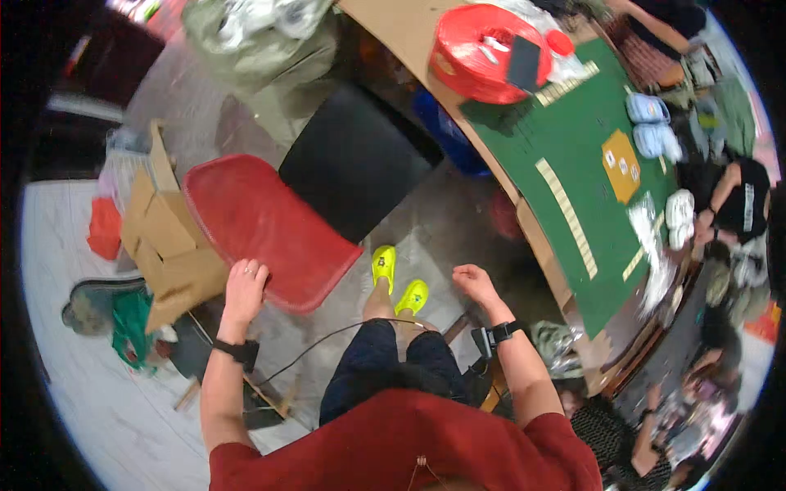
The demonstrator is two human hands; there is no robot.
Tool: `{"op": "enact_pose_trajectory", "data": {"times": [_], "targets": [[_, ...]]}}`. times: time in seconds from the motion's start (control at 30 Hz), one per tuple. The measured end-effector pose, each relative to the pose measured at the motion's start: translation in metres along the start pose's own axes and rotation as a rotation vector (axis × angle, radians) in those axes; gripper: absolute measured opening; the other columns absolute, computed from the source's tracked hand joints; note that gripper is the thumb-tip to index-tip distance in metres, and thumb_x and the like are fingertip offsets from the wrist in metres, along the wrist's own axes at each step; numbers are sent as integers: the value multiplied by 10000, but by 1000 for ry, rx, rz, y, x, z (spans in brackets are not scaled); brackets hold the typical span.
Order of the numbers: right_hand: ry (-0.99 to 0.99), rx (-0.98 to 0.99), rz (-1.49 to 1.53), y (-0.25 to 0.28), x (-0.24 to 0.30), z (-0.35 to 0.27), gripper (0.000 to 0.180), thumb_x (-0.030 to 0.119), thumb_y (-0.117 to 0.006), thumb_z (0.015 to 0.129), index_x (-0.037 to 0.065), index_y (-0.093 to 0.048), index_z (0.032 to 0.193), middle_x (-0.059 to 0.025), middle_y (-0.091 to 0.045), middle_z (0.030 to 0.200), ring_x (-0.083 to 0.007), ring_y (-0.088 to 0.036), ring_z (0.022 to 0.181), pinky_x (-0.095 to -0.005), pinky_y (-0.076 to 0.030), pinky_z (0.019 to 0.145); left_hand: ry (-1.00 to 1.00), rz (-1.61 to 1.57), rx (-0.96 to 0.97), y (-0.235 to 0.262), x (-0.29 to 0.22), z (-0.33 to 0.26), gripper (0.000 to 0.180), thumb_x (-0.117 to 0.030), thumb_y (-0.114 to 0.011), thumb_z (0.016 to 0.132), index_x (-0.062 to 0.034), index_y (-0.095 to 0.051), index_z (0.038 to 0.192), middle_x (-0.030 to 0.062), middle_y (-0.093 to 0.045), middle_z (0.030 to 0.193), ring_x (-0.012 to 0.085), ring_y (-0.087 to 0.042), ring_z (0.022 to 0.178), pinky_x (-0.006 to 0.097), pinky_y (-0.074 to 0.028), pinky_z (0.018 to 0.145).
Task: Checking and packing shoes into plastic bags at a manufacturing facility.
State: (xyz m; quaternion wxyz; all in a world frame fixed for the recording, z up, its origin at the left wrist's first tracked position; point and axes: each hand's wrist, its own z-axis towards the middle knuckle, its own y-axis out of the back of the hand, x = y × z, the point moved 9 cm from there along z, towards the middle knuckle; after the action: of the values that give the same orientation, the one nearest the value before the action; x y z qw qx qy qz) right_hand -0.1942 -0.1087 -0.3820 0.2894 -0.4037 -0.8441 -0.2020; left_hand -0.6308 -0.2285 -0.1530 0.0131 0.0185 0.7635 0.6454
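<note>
A chair with a red backrest [260,225] and a black seat [356,164] stands in front of me, its back turned toward my side. My left hand [245,286] is closed over the near left edge of that backrest; a ring shows on one finger. Away from the chair, my right hand [475,284] hangs in the air with its fingers curled and nothing visible in them. It is nearest to the side of the green-topped table [524,135]. Dark bands with small devices sit on both wrists.
Left of the chair lies an opened cardboard box [176,254]. A big roll of red plastic twine [483,57] with a black phone [524,64] stands on the table, beyond a yellow card [621,166] and light blue clogs [652,127]. Other people sit along its far side.
</note>
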Motion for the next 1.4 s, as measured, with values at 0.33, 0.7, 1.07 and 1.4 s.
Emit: {"op": "enact_pose_trajectory", "data": {"times": [0.33, 0.7, 1.07, 1.4], "targets": [[-91, -1, 27, -27, 74, 141, 128, 201, -607, 859, 95, -621, 929, 37, -556, 751, -75, -504, 642, -253, -414, 555, 462, 49, 264, -55, 116, -255, 351, -177, -536, 752, -23, -548, 1067, 191, -522, 1106, 380, -485, 1077, 453, -398, 926], [-11, -731, -733, 155, 92, 468, 567, 431, -637, 810, 12, -556, 1182, -187, -608, 1060, -276, -594, 979, -441, -471, 801, 1560, -495, 14, -108, 168, -320, 588, -277, -458, 958, 46, -276, 1414, 191, -302, 1459, 294, -283, 1353, 371, -213, 1111], [-188, -929, -1729, 233, 125, 644, 883, 557, -628, 773, -30, -349, 1371, -291, -314, 1418, -459, -198, 1348, -509, -277, 1066, 1803, -154, 579, -87, 175, -256, 657, -418, -423, 968, 68, -290, 1389, 307, -406, 1330, 425, -444, 1186, 429, -397, 992], [212, -1158, -791, 282, 117, 604, 352, 268, -557, 869, 6, -541, 1102, -184, -599, 1000, -312, -585, 912, -416, -442, 760, 1430, 83, 878, -129, 164, -368, 649, -407, -430, 968, 62, -287, 1392, 313, -414, 1319, 420, -457, 1167, 420, -416, 973]]}}
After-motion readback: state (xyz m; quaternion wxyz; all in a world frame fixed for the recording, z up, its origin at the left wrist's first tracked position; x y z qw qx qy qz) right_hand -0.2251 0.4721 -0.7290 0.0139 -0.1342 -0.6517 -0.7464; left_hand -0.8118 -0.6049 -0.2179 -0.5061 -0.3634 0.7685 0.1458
